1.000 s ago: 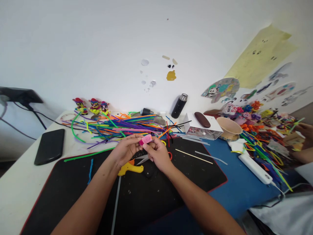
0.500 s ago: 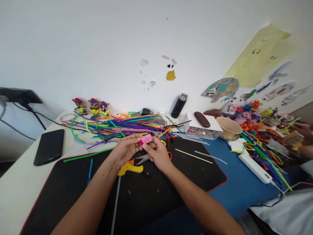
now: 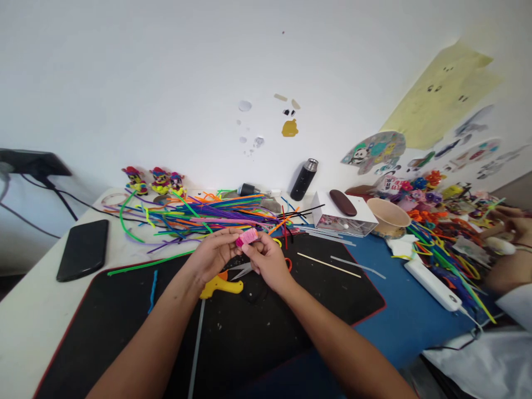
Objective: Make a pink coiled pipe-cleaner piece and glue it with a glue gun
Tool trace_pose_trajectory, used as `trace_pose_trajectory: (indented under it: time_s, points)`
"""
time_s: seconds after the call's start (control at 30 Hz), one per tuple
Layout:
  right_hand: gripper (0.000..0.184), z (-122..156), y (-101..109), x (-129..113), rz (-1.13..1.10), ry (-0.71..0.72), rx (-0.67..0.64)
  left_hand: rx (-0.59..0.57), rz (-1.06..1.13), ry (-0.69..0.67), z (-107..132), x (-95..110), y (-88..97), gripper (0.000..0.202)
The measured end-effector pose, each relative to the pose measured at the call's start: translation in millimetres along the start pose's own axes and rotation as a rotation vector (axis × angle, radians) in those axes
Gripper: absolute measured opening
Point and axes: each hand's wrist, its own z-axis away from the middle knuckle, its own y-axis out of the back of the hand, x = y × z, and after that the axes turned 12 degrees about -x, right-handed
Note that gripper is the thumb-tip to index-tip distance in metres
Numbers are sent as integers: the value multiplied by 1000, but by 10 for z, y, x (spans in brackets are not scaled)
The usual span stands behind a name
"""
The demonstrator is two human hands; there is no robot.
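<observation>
A small pink piece (image 3: 249, 236), ridged like wound pipe cleaner and darker pink at its left end, is held between both hands above the black mat. My left hand (image 3: 213, 254) pinches its left end. From the other side, my right hand (image 3: 268, 260) grips it with thumb and fingers. Beneath my hands lie scissors (image 3: 241, 270), partly hidden by my right hand, and a yellow glue gun (image 3: 221, 285) with a long translucent glue stick (image 3: 197, 346) at its back.
Behind my hands lies a heap of coloured pipe cleaners (image 3: 216, 213). A black flask (image 3: 305, 180), a white box (image 3: 361, 213) and a bowl (image 3: 389, 216) stand towards the right. At left is a black phone (image 3: 83, 249). A co-worker's hand (image 3: 517, 233) is at the far right.
My hands and the pink piece have hardly moved. At the far right, the co-worker's hand and sleeve have shifted, and a whitish object now shows by that hand.
</observation>
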Motion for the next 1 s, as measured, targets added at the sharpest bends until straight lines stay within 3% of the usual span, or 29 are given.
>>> trace_pose_trajectory:
  time_s: [1.0]
  points:
    - [49,1,-13,-21,23,-10,12,4,1,7,-8,-6,13,23]
